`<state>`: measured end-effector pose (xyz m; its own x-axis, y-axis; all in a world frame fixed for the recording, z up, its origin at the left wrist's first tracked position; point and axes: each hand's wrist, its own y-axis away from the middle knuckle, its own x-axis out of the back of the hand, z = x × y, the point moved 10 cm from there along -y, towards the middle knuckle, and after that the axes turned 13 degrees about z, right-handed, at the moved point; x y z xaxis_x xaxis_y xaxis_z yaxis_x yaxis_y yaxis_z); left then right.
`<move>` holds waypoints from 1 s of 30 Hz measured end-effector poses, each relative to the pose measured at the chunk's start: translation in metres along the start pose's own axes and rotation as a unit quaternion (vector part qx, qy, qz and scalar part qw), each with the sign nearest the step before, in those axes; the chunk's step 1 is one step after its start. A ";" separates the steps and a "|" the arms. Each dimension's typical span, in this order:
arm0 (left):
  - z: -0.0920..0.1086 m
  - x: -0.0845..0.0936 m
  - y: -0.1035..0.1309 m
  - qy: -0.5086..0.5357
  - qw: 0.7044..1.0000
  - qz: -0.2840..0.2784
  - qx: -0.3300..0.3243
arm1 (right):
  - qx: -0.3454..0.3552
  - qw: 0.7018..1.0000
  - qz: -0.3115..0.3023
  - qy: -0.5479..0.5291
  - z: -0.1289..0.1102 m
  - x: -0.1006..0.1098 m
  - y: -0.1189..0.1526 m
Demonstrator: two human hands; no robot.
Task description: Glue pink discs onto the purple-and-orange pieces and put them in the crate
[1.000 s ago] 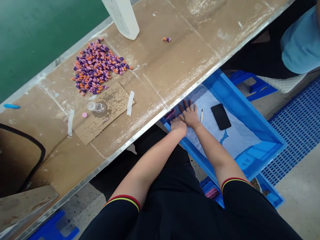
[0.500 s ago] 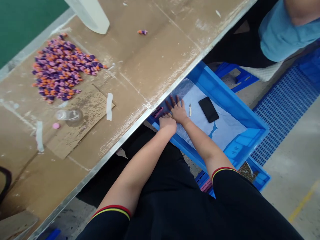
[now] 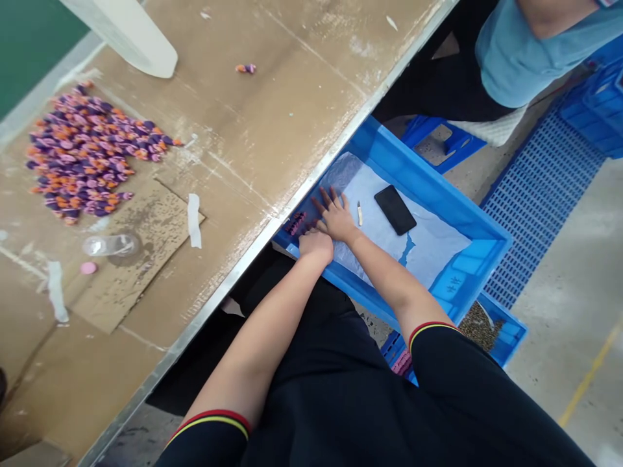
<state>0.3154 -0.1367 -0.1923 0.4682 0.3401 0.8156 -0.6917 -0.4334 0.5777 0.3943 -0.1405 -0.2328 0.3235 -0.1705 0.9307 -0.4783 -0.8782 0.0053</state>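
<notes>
Both hands are inside a blue plastic crate (image 3: 438, 175) at the table edge. My right hand (image 3: 337, 219) lies with its fingers spread on the white sheet (image 3: 428, 243) that lines the crate. Just nearer to me, my left hand (image 3: 315, 245) is closed, knuckles up; whatever its fingers hold, if anything, is hidden. Small pink and dark purple pieces (image 3: 295, 224) sit in the crate's corner beside the left hand. A small knife-like tool with a white handle (image 3: 359, 213) and a black phone (image 3: 395, 209) lie on the sheet, right of my right hand.
On the brown table (image 3: 233, 175) are a heap of pink, purple and orange pieces (image 3: 82, 152), one loose piece (image 3: 245, 68), a clear bottle (image 3: 111, 245) and taped cardboard (image 3: 146, 259). A seated person's blue clothing (image 3: 516, 58) shows beyond the crate. A lower crate (image 3: 511, 331) holds brown bits.
The view has shifted, so the table, crate and hands appear further left. Both hands keep nearly the same pose and place in the crate.
</notes>
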 end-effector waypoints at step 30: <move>0.012 0.002 0.080 0.069 0.949 0.174 -0.252 | -0.348 0.746 -0.340 -0.455 -0.048 -0.042 0.012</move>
<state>0.2676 -0.1812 -0.1438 0.1098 0.3707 0.9223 -0.9829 -0.0973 0.1562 0.3358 -0.1229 -0.2549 0.9531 -0.3027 -0.0053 -0.1570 -0.5092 0.8462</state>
